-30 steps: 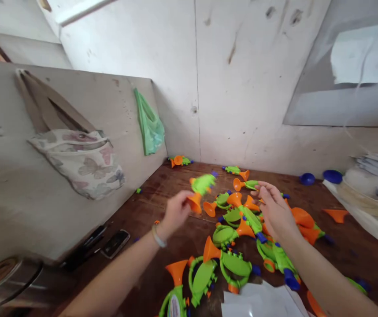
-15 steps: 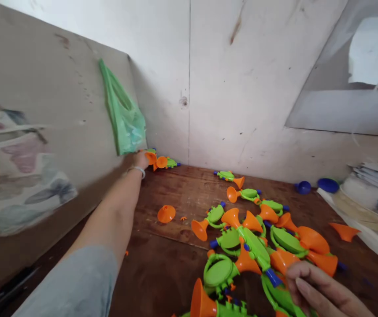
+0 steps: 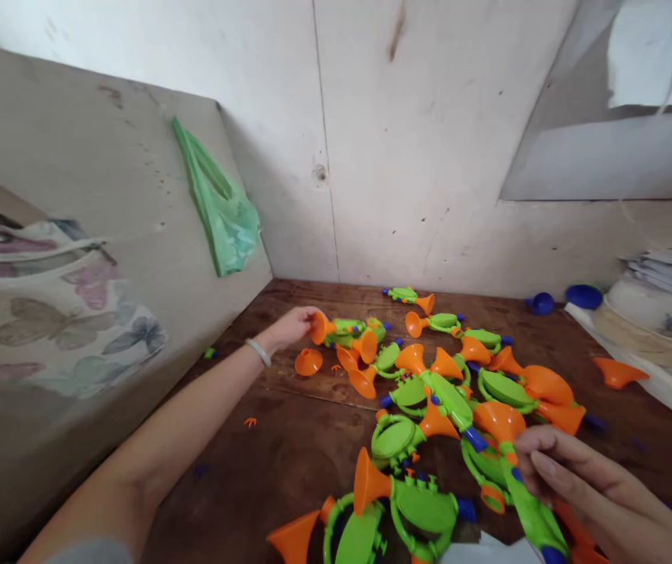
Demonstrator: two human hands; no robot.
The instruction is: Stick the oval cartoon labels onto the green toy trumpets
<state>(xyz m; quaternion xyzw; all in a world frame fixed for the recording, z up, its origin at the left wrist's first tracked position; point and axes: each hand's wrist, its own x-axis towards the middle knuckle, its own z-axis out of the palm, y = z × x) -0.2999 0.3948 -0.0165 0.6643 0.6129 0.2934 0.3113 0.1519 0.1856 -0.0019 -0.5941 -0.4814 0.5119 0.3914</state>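
My left hand [image 3: 294, 327] is closed on the orange bell of a green toy trumpet [image 3: 345, 332] on the left side of the pile. Other trumpets touch or lie close to that one. My right hand [image 3: 571, 478] is at the lower right with fingers curled, over a green trumpet [image 3: 532, 513] with an orange bell; whether its fingertips grip the toy is hard to tell. Many green trumpets with orange bells and blue mouthpieces spread over the brown table [image 3: 242, 470]. A loose orange bell [image 3: 308, 362] sits just below my left hand.
A green plastic bag [image 3: 233, 235] and a butterfly-print cloth bag [image 3: 71, 313] hang at the left. Blue round pieces [image 3: 583, 296], a loose orange bell [image 3: 619, 372] and a white sack [image 3: 653, 313] are at the right. A pale wall [image 3: 418, 157] stands behind.
My left hand has come from the far left corner toward the pile, bringing trumpets with it. My right hand remains at the lower right. The view has shifted slightly.
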